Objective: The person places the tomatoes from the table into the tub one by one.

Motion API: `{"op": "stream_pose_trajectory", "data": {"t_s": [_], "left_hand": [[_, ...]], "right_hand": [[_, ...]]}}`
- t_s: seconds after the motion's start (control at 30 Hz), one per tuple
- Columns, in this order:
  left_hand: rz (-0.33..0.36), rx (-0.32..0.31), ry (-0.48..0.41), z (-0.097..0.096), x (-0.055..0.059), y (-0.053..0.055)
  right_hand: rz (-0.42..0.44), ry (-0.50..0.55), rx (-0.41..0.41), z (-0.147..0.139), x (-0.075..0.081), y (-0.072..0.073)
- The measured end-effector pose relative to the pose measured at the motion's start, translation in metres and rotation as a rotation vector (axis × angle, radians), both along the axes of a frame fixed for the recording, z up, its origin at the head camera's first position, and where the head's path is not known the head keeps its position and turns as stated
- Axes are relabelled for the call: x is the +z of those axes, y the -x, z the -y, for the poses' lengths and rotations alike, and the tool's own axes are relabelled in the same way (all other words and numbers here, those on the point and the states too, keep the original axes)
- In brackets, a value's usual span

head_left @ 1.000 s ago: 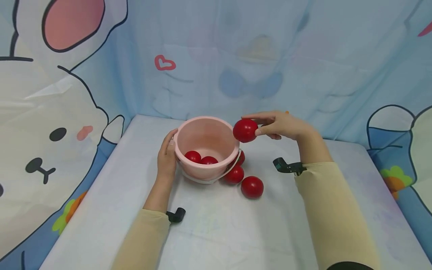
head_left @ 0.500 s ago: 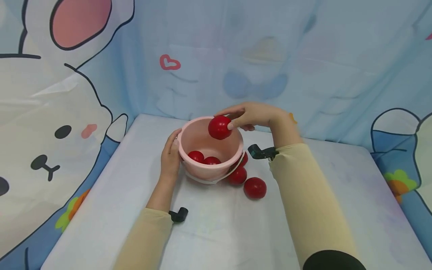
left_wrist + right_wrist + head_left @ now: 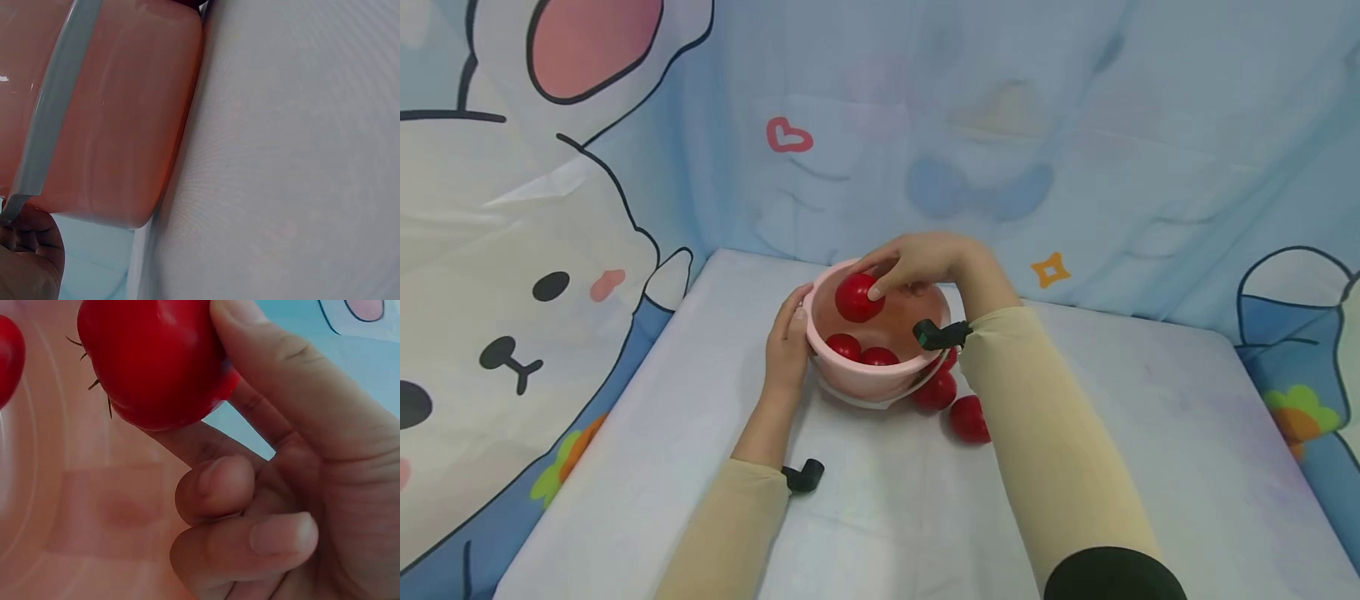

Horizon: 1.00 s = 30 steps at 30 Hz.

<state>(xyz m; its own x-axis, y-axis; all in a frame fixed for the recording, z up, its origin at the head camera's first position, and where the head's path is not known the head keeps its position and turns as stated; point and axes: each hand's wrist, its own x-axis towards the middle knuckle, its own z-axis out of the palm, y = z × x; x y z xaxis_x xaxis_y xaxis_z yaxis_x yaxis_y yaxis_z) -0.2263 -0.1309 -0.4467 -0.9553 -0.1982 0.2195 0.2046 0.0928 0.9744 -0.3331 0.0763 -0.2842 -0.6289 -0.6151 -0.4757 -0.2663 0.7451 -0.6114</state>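
Observation:
A pink bucket stands upright on the table, its white handle hanging down along the near side. My left hand grips the bucket's left rim; the left wrist view shows its curled fingers beside the handle's end. Between thumb and fingers, my right hand pinches a red tomato inside the bucket's mouth. Thin green stem leaves show on that tomato in the right wrist view, where two other fingers are curled in. Lower in the bucket lie two more tomatoes.
Right of the bucket, a tomato rests close to its wall, with another partly behind the handle. A further tomato is partly covered by the right sleeve. A printed blue curtain borders the white table at the back.
My right hand has carried the tomato leftward from beside the bucket's right rim and lowered it into the mouth. The left hand keeps its grip on the rim.

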Motion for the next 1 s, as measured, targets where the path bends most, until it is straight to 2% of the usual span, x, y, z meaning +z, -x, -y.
{"op": "stream_pose_trajectory", "data": {"t_s": [0.3,0.5,0.83,1.0], "left_hand": [[0.028,-0.010,-0.017,-0.004,0.001,-0.001],[0.042,-0.012,-0.026,-0.007,0.000,0.000],[0.071,-0.013,-0.019,-0.012,0.004,-0.003],[0.057,-0.010,-0.007,-0.013,0.007,-0.004]], "right_hand": [[0.053,-0.038,0.039,0.018,-0.011,-0.002],[0.085,-0.080,0.038,0.024,-0.022,-0.002],[0.250,-0.041,-0.022,0.025,-0.038,-0.001],[0.237,-0.062,-0.008,0.025,-0.038,-0.001]]}}
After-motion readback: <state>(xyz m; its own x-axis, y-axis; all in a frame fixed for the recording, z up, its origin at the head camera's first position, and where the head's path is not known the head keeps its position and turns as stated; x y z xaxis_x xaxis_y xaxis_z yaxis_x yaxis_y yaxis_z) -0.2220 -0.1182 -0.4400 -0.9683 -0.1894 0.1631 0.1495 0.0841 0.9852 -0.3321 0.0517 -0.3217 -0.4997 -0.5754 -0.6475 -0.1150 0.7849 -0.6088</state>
